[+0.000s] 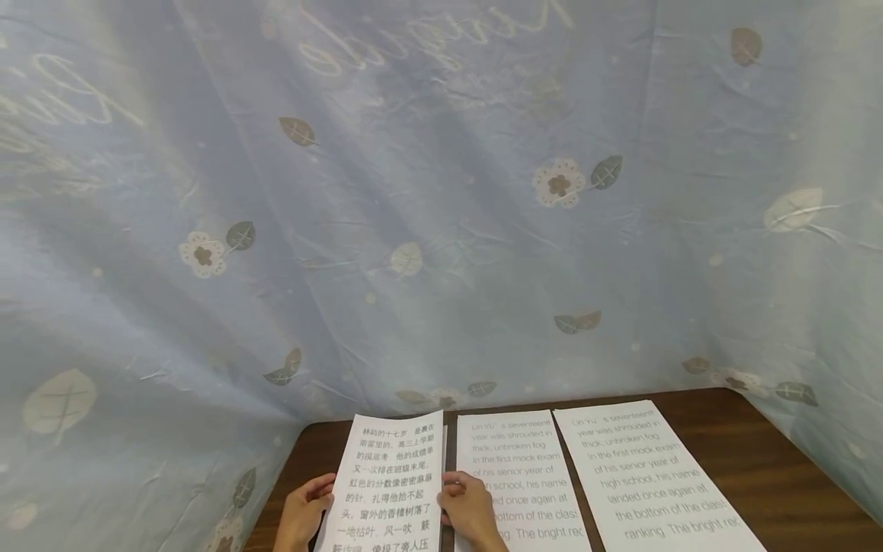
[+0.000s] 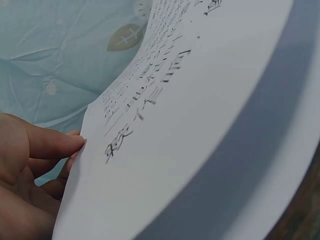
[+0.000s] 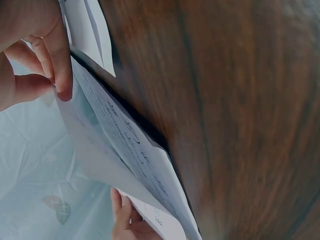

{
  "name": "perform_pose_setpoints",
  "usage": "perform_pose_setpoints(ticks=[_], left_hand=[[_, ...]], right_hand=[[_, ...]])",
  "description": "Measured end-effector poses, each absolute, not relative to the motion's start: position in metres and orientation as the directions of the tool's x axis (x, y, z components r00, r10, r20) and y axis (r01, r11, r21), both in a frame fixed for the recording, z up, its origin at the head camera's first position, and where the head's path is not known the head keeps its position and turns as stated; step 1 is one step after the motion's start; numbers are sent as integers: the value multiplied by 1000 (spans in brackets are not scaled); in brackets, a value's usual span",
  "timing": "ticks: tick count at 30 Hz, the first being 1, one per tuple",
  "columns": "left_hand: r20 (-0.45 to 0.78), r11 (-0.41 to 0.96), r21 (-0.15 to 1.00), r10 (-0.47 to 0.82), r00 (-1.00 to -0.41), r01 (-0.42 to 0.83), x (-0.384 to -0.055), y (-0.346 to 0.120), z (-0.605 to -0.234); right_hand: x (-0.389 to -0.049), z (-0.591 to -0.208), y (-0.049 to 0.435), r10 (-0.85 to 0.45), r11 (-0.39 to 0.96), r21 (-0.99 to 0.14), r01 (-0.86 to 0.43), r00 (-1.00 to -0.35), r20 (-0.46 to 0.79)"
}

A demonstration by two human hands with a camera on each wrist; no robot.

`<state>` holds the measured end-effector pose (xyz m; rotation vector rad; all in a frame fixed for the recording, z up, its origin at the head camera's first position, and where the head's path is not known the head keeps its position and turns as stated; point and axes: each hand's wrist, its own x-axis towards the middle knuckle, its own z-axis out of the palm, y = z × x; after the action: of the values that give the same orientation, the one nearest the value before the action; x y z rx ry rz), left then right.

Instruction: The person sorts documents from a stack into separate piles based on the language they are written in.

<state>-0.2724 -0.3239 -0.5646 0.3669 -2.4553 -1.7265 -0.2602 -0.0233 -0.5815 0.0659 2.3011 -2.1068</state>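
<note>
A white sheet printed with large Chinese characters (image 1: 389,468) is held up by its two side edges. My left hand (image 1: 303,512) pinches its left edge between thumb and fingers, seen closer in the left wrist view, where the paper bows (image 2: 200,100). On the opposite edge, my right hand (image 1: 471,507) pinches with thumb and forefinger. Beneath the raised sheet lie more printed papers (image 3: 125,132), with a gap showing in the right wrist view. My right hand partly covers a middle pile of sheets with English text (image 1: 517,483).
Another English-text pile (image 1: 641,475) lies slightly turned at the right. All the papers are on a dark brown wooden table (image 1: 773,452). A pale blue curtain with leaf and flower prints (image 1: 448,291) hangs close behind the table and along its sides.
</note>
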Motion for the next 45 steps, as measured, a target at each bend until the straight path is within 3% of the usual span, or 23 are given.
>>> perform_pose_setpoints(ticks=[23,32,42,45], left_hand=[[4,346,934,-277,-961,-95,-271,-321,-569],[-20,324,938,-300,-954,-121,-270,-319,-566],[11,320,943,-305,-952,-92,-267,-317,-558],[1,315,944,-304,-953,-100,-267,-314,-555]], right_hand=[[-263,-584,-26,54,134,-990,34,-998,-27],[-259,-583,-23,38,320,-940,-118,-990,137],[-257,-581,-16,26,400,-900,-174,-979,201],[-258,-580,-10,14,371,-910,-183,-979,203]])
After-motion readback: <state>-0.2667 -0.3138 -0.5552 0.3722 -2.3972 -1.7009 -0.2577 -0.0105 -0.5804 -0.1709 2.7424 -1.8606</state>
